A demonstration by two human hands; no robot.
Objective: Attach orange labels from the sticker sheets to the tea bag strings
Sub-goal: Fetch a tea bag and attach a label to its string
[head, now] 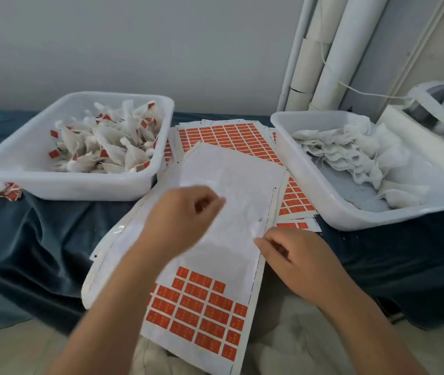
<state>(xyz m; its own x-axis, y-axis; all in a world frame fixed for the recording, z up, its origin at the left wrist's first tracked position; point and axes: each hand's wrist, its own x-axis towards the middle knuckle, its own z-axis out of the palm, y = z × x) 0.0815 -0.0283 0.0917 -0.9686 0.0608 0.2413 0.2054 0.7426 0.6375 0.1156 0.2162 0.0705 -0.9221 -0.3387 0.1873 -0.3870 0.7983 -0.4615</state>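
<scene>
Over the sticker sheet (231, 258) my left hand (177, 220) and right hand (294, 255) both curl, pinching a blurred tea bag (242, 212) btwn them — string unclear. Orange labels (199, 312) sit at the sheet's near end; I'd pull the string taut before peeling one.

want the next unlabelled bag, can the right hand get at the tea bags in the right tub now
Probably yes. The right hand sits near the right tub, whose top is open, and nothing stands between them; the unlabelled tea bags lie heaped inside.
</scene>
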